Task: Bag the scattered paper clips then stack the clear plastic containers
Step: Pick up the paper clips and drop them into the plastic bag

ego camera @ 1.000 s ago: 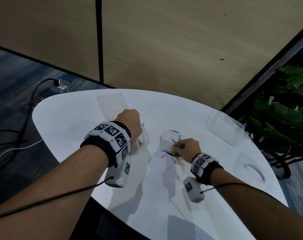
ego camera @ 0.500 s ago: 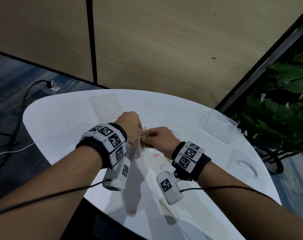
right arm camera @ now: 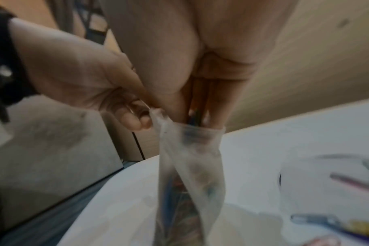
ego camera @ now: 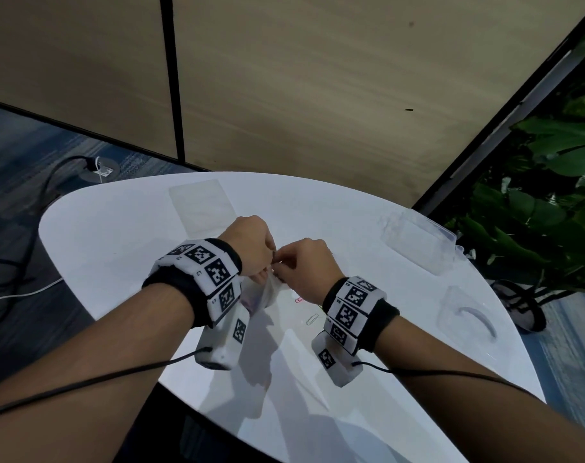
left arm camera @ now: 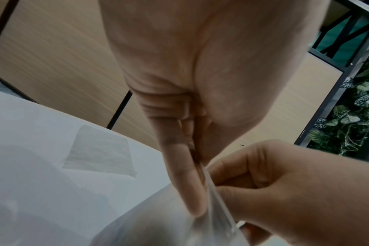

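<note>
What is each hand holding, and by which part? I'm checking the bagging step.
Left hand pinches the clear bag at its top edge; right hand pinches paper clips at its mouth.

Head view dim, evenly lit; soft arm shadows fell on white table (ego camera: 117,235), straight lines bowed toward edges. Left wrist view soft, near bag (left arm camera: 158,229) out of focus. Right wrist view motion-blurred, grainy throughout.

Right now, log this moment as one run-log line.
phase: bagging clips | left hand: pinches bag mouth | right hand: fingers in bag mouth with clips | loose clips on table | containers unstacked
</note>
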Available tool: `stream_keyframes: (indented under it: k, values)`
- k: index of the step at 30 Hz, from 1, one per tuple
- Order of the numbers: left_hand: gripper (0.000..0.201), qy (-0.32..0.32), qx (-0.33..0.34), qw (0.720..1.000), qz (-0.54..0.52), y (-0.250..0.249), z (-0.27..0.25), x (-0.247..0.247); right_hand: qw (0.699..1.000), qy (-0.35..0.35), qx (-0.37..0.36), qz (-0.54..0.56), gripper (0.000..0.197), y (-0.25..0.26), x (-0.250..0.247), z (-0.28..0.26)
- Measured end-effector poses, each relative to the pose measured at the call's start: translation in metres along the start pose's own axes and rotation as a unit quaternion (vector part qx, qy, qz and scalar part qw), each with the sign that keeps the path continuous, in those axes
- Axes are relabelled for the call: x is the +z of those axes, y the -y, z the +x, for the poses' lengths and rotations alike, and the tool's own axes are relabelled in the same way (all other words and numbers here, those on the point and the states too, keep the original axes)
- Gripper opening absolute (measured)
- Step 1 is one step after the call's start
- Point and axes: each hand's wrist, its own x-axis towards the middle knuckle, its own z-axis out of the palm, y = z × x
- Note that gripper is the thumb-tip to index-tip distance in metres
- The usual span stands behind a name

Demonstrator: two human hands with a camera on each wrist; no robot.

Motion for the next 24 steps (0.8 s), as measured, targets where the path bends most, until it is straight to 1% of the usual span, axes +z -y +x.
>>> stream_keyframes:
  k: [1,2,3,4,5,6,7,8,9,10,11,12,13,14,17,20,22,24]
  values:
    - [0.026,0.002,0.003,1.0,0.0,0.0,0.0,0.0,0.998,0.021,-0.024,-0.046,0.025,0.002,-0.002,0.0]
    - [0.026,0.004,0.006,1.0,0.0,0.0,-0.001,0.001,0.996,0.046,-0.039,-0.068,0.027,0.004,-0.005,0.001]
    - [0.025,0.005,0.009,1.0,0.002,0.0,0.0,0.0,0.995,0.065,-0.046,-0.053,0.027,0.005,-0.009,0.002]
    - [0.023,0.004,0.012,1.0,0.003,0.001,0.0,-0.001,0.996,0.077,-0.04,0.003,0.027,0.005,-0.015,0.003]
    - [0.022,0.003,0.013,1.0,0.003,0.001,0.0,-0.003,0.993,0.079,-0.016,0.089,0.028,0.002,-0.021,0.005]
    - [0.021,0.002,0.013,1.0,0.001,0.003,-0.001,-0.004,0.981,0.073,0.021,0.18,0.028,-0.004,-0.027,0.007]
    - [0.021,0.001,0.012,1.0,-0.002,0.004,0.0,-0.005,0.965,0.052,0.067,0.246,0.029,-0.017,-0.031,0.011]
    - [0.02,-0.001,0.013,1.0,-0.005,0.006,0.0,-0.007,0.955,0.017,0.107,0.278,0.029,-0.033,-0.034,0.015]
    - [0.019,-0.003,0.013,1.0,-0.007,0.008,0.0,-0.008,0.956,-0.02,0.139,0.257,0.029,-0.053,-0.035,0.019]
    - [0.017,-0.004,0.013,1.0,-0.009,0.01,-0.001,-0.009,0.967,-0.046,0.168,0.185,0.027,-0.073,-0.035,0.022]
    - [0.014,-0.005,0.014,1.0,-0.009,0.013,-0.001,-0.01,0.978,-0.038,0.19,0.072,0.024,-0.092,-0.033,0.023]
    - [0.012,-0.005,0.015,1.0,-0.009,0.015,-0.002,-0.012,0.977,0.001,0.212,-0.034,0.028,-0.107,-0.029,0.021]
    - [0.011,-0.006,0.016,1.0,-0.01,0.017,-0.002,-0.013,0.969,0.044,0.22,-0.107,0.036,-0.119,-0.023,0.019]
    - [0.013,-0.006,0.016,1.0,-0.012,0.018,-0.003,-0.014,0.964,0.074,0.214,-0.136,0.04,-0.129,-0.015,0.017]
    - [0.013,-0.004,0.021,1.0,-0.012,0.019,-0.005,-0.016,0.978,0.067,0.159,-0.116,0.034,-0.135,0.01,0.017]
    - [0.01,-0.009,0.027,1.0,-0.005,0.019,-0.005,-0.016,0.979,0.114,0.094,-0.137,0.049,-0.129,0.034,0.015]
    - [0.01,-0.011,0.029,1.0,-0.001,0.019,-0.004,-0.014,0.973,0.135,0.027,-0.184,0.054,-0.122,0.046,0.007]
    - [0.01,-0.011,0.031,0.999,0.005,0.019,-0.003,-0.013,0.953,0.155,-0.035,-0.259,0.062,-0.125,0.055,-0.004]
